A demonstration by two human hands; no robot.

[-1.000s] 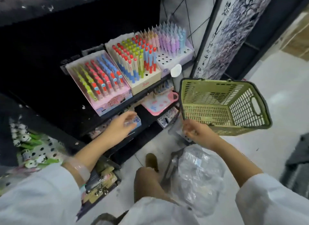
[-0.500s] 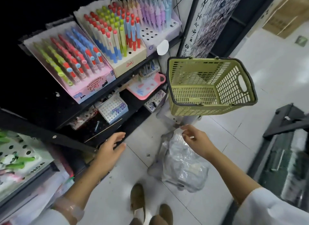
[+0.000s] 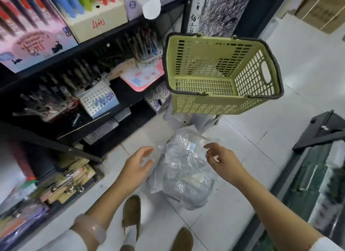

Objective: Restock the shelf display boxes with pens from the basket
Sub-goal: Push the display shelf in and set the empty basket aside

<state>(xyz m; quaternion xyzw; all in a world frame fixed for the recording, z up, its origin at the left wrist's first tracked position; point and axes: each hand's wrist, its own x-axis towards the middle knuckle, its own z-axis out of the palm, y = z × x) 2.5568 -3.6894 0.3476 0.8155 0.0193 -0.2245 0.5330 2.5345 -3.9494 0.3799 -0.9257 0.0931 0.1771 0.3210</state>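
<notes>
- Hands over a clear plastic bag [image 3: 183,168] on the floor: left hand [image 3: 135,166] relaxed, holding nothing; right hand [image 3: 223,161] loosely curled, apparently empty.
- Green basket [image 3: 222,75] beside the shelf, past the bag.
- Pen display boxes [image 3: 97,21] on the shelf above.

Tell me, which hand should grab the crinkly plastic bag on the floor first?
Probably the right hand. Its curled fingertips sit right at the top edge of the clear plastic bag, nearly pinching it. The left hand hovers open beside the bag's left side, and looks apart from it.
</notes>
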